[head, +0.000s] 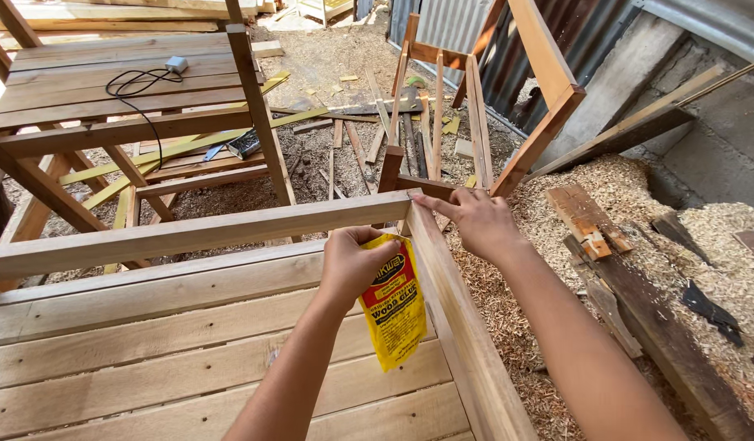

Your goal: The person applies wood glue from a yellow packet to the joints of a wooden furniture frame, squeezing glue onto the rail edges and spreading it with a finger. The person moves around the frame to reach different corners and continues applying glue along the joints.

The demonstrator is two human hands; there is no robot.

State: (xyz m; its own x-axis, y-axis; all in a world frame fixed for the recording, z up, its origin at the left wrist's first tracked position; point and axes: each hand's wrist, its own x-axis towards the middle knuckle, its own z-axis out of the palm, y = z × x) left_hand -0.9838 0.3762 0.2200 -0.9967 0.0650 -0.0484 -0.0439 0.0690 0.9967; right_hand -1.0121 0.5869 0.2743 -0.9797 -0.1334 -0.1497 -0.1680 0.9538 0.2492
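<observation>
Surface: pale slatted plank wooden frame [173, 343], near and left, bounded by a far horizontal rail [189, 233] and a right side rail [462, 327] meeting at a corner joint.

Ground: sawdust and shavings floor [638, 196], right and far, strewn with offcuts and dark planks [638, 302].

Left hand [352, 261]: grip clenched around the top of a yellow plastic glue pouch [395, 314], which hangs just inside the corner, below the far rail.

Right hand [475, 220]: fingers spread, fingertips [418, 198] touching the corner joint; grasping nothing.

Far left: second plank frame [107, 82] carrying a black cable with a small grey adapter [176, 64].

Far: leaning timber frames [475, 106] against a corrugated metal wall [450, 20].

Open room: slats near the left edge lie bare.
</observation>
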